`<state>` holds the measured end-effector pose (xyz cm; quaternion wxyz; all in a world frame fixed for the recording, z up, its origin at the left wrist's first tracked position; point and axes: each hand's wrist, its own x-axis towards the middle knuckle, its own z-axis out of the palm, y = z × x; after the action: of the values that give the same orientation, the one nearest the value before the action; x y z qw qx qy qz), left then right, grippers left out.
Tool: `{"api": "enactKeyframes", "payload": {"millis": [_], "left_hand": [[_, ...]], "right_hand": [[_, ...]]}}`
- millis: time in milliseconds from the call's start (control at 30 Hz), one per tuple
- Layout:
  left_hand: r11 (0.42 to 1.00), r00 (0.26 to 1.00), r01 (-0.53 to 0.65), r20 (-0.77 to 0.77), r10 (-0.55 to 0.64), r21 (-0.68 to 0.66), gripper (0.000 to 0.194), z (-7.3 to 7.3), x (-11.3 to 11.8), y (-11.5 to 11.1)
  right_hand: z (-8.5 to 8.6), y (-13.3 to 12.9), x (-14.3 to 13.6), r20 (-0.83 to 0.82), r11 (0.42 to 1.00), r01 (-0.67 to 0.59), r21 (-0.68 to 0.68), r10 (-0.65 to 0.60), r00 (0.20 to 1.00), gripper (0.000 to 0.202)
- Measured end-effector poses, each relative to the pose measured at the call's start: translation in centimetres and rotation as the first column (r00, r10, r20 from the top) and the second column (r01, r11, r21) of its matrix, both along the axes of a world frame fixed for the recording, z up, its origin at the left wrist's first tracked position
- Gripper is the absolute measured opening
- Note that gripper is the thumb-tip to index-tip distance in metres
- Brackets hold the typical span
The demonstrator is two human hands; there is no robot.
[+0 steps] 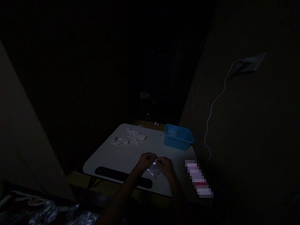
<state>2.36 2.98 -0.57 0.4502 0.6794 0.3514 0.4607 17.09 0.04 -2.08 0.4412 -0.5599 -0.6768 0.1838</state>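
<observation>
In the dim head view, my left hand [146, 161] and my right hand [165, 166] are close together above the front part of a white table [112, 156]. Both are closed on the top edge of a small clear plastic bag [154, 170], which hangs down between them. The fingertips are pinched near the bag's upper corners. What the bag contains, if anything, is too dark to tell. Crumpled whitish pieces [134, 137] lie at the table's back left. A blue basket [178, 143] with pale contents stands at the back right.
A black slot strip [112, 174] runs along the table's front edge. A white cable [211, 109] hangs from a wall socket [252, 62] at the right. Shiny clear plastic [47, 214] lies at the lower left. A pixelated pale object [198, 178] is right of the table.
</observation>
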Motion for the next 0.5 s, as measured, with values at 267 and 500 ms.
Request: {"api": "enactKeyframes", "payload": {"millis": [267, 500], "left_hand": [[0.998, 0.998, -0.061, 0.033, 0.062, -0.028, 0.027, 0.34, -0.09, -0.13], [0.997, 0.998, -0.033, 0.054, 0.036, -0.064, 0.030, 0.59, -0.07, -0.22]], "right_hand": [[0.20, -0.10, -0.02, -0.041, 1.000, -0.003, -0.003, 0.003, 0.999, 0.017], [0.22, -0.04, -0.15, -0.041, 0.999, 0.012, -0.030, -0.013, 0.999, 0.018]]}}
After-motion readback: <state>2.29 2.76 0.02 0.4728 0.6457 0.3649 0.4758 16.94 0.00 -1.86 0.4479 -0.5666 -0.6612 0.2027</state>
